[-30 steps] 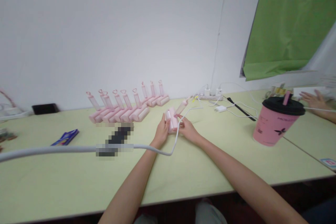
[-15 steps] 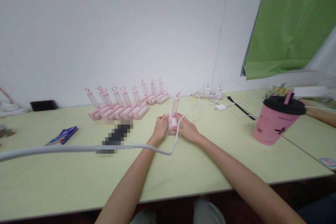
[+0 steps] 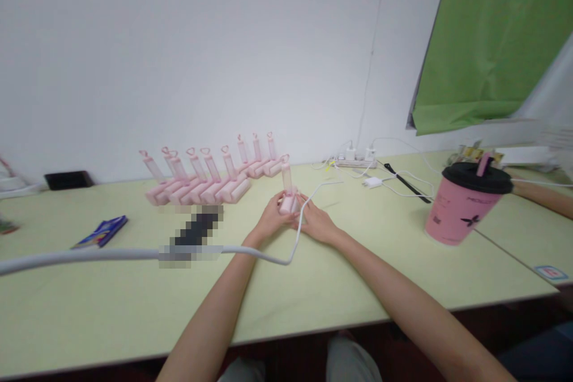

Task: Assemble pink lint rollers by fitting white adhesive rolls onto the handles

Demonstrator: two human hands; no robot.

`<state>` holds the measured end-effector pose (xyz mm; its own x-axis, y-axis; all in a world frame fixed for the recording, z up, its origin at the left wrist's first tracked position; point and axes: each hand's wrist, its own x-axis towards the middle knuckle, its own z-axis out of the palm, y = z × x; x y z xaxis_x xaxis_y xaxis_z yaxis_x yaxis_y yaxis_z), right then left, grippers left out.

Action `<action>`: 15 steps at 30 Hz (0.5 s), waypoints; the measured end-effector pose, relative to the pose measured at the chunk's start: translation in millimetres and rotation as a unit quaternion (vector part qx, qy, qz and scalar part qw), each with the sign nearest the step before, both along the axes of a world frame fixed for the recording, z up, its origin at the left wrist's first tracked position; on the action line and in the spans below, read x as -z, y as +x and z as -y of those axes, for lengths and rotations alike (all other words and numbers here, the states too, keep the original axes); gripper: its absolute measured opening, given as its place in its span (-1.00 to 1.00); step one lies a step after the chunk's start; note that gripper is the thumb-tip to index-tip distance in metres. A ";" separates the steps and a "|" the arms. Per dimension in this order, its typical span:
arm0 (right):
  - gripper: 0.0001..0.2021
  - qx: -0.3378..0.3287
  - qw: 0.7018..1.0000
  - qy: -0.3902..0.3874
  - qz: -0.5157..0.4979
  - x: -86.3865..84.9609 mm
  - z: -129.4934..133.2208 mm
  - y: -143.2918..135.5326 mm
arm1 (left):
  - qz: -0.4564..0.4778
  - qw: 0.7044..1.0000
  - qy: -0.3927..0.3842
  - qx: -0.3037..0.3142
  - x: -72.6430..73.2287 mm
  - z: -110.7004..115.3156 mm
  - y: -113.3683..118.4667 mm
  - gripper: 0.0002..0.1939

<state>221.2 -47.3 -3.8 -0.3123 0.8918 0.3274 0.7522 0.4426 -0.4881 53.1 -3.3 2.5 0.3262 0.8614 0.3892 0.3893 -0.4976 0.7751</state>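
A pink block with an upright clear tube (image 3: 287,178) and a small heart-shaped loop on top stands on the table between my two hands. My left hand (image 3: 272,215) curls around the left side of its base, the thumb across the front. From the right, my right hand (image 3: 317,219) has its fingers closed against the base. Both hands partly hide the base, and a white cable crosses in front of the right hand. Further left, a row of several matching pink pieces (image 3: 210,191) rests on the table, with a few more (image 3: 259,167) behind.
A white cable (image 3: 111,253) runs across the foreground. To the right are a pink cup with black lid (image 3: 463,209), a white charger (image 3: 372,181) and a power strip (image 3: 356,163). Leftward lie a blue packet (image 3: 104,231) and a black phone-like slab (image 3: 68,179). Another person's arm (image 3: 544,196) shows at far right.
The pink piece between my hands has turned, its tube now standing further left and leaning slightly left. My left hand has closed further round the base. The whole view has shifted slightly.
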 end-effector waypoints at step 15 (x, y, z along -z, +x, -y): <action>-0.37 0.004 0.994 -0.013 0.109 0.7 1.0 5.3 | -0.157 0.936 0.150 -0.275 -0.1 -17.0 -32.8 -0.55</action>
<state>226.6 -48.3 -4.5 -0.3668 0.9017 0.2287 0.8444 0.4259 -0.3249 20.3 13.7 2.6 0.0035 0.7997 0.6004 0.8362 -0.3317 0.4368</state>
